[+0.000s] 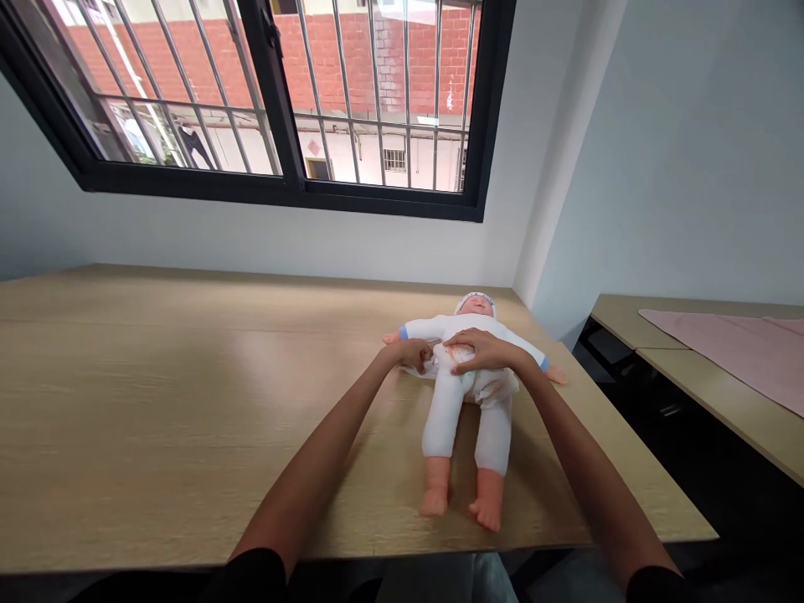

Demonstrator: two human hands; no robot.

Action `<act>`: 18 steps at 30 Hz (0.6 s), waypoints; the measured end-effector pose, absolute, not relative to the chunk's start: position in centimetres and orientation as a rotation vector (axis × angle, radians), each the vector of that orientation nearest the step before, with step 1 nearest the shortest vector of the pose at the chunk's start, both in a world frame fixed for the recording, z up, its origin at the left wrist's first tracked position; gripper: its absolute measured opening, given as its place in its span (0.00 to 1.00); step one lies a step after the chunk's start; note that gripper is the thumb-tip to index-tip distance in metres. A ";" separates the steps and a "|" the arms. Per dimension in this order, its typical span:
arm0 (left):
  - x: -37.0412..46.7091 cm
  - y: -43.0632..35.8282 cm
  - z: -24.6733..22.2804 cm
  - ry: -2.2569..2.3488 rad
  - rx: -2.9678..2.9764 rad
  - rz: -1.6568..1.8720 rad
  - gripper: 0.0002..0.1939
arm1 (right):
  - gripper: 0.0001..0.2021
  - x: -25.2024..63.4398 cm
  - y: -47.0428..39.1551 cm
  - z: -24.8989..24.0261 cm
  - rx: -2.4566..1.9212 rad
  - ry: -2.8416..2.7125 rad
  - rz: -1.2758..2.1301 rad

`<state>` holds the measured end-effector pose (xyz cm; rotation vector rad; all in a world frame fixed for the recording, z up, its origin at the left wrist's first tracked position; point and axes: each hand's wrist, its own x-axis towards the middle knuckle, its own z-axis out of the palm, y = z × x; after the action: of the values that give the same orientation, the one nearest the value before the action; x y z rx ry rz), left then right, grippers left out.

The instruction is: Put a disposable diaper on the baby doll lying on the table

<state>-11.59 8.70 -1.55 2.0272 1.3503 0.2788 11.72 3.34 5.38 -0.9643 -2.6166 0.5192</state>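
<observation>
A baby doll [440, 414] in white clothes with blue cuffs and a white cap lies on its back, head toward the wall and bare feet toward me. A white diaper [496, 385] is around its hips, spread out at the left side. My left hand [414, 353] is closed at that left side, its fingers pinched on the diaper's edge. My right hand [481, 349] lies over the doll's belly and the diaper front, fingers spread and pressing on it.
The doll rests on a wooden table [188, 419], near its right edge. A second table [697, 368] with a pink cloth [741, 347] stands at the right, across a dark gap. Behind are a wall and a barred window [389, 197].
</observation>
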 end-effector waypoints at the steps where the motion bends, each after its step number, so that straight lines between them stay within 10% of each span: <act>1: -11.5 8.6 -1.2 1.366 2.012 0.246 0.12 | 0.22 12.0 3.4 5.5 -0.973 -2.630 0.549; 18: -8.9 6.2 2.6 1.056 1.543 0.456 0.29 | 0.13 12.4 3.4 5.5 -0.899 -2.611 0.418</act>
<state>-8.86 6.15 2.63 1.5430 1.0556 0.4556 12.38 3.42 5.52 -0.8987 -2.6112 0.4183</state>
